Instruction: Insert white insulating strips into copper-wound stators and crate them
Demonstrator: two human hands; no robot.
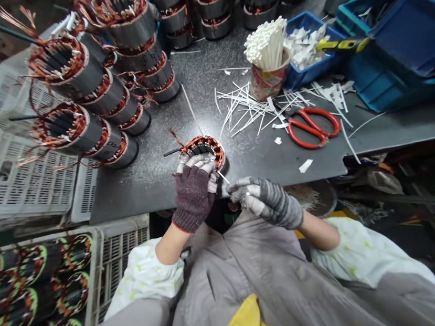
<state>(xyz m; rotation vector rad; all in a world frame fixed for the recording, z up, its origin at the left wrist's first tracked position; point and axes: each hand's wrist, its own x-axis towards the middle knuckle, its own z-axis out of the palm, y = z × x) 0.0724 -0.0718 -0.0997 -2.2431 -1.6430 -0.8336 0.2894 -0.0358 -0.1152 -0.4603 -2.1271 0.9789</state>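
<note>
Near the front edge of the worktop [141, 185], curled left hand [193, 188] holds the wound ring [219, 153]. Right hand [267, 200] pinches a white strip [223, 177].

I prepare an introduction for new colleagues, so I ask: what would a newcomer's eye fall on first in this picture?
Probably the red-handled scissors, bright on the dark table, beside loose white strips. Next, perhaps the stacks of copper-wound metal rings at upper left. Near the table's front edge, the gloved left hand rests on a wound ring, with the gloved right hand to its right.
</note>
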